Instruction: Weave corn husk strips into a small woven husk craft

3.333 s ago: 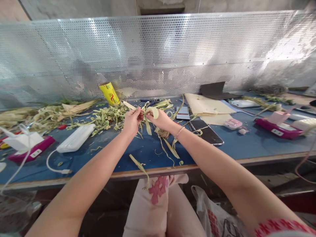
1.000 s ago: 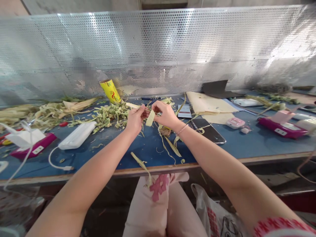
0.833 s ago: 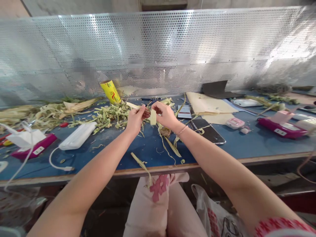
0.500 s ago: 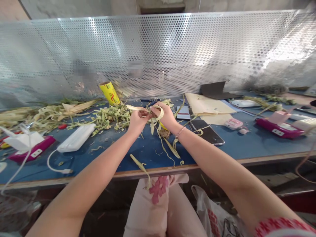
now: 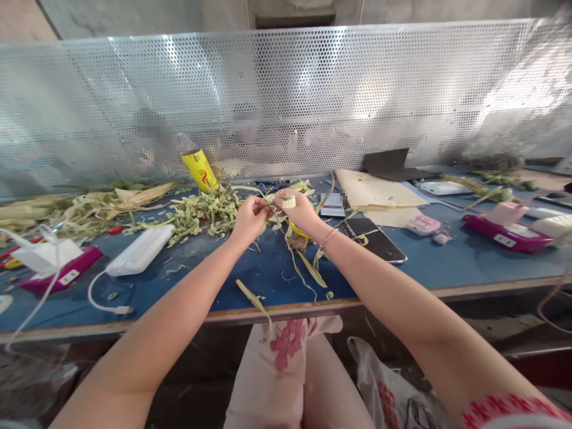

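**Both hands pinched on a pale leaf strip above the blue bench**

Left hand [image 5: 250, 215]: grip closed, thumb and fingertips pinched on one end of a pale leaf strip [image 5: 288, 201]. Right hand [image 5: 300, 211]: grip also closed on the same strip, which curls into a small loop on top of its fingers. The two grips sit close together, nearly touching, raised a little over the bench [image 5: 250, 271].

Strip position: between the two grips and over the right one, off the bench surface. More strands hang below the right grip towards a small brown bundle [image 5: 295, 241] lying on the bench.

Around the grips:
- Just left of the left grip, a heap of green leaf scraps [image 5: 201, 211]; beyond that, a yellow roll [image 5: 199, 170] tilted against the perforated metal screen [image 5: 286, 101]
- Farther left, a white power bank [image 5: 139, 249] with its cable, then a magenta device [image 5: 60, 272]
- Right of the right grip, a dark phone [image 5: 374, 238] lying flat, and behind it tan paper sheets [image 5: 370, 192]
- Well to the right, a small pink gadget [image 5: 421, 224] and a second magenta device [image 5: 507, 231]
- Nearer the person than both grips, a loose leaf strip [image 5: 254, 302] drooping over the bench edge
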Tool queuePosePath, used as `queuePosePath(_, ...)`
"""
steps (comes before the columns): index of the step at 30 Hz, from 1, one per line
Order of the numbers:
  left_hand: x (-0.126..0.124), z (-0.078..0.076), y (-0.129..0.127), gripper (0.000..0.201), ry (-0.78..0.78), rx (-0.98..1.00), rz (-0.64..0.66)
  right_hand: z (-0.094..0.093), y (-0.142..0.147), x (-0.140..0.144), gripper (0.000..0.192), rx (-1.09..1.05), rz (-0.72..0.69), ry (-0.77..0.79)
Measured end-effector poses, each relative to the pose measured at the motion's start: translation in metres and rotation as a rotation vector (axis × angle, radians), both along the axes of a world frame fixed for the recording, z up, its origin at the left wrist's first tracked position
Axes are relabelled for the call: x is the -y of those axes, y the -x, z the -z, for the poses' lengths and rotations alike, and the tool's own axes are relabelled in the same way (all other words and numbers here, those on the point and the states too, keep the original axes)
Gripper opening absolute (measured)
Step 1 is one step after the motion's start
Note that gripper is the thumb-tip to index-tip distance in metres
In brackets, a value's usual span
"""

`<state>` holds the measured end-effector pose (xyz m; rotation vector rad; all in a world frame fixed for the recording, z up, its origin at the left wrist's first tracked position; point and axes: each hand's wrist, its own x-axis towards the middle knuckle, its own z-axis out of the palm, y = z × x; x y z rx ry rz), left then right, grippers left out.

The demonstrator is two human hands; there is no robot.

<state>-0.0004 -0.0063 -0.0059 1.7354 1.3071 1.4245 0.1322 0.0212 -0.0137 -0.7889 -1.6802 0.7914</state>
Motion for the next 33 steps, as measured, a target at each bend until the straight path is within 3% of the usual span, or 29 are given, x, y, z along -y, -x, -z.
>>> queuePosePath(7,-0.009,0.007,0.009,0.007,-0.088,-0.230,-0.009,0.000,0.000,0.004,0.016,0.170,-0.065,-0.077)
queuePosePath(13,-0.011,0.005,0.014,0.003,-0.167,-0.334,0.022,0.002,-0.003,0.001,0.021,0.077,-0.159,0.001)
queuePosePath(22,-0.006,-0.005,0.015,0.005,-0.161,-0.256,0.045,-0.004,-0.007,-0.001,0.022,-0.002,-0.171,0.097)
queuePosePath(27,-0.009,-0.004,0.020,0.007,-0.055,-0.103,0.047,-0.006,-0.010,-0.002,0.018,-0.150,-0.142,0.288)
queuePosePath(33,-0.007,-0.014,0.024,0.012,0.206,0.505,0.205,-0.005,-0.009,-0.007,0.012,-0.243,-0.058,0.478)
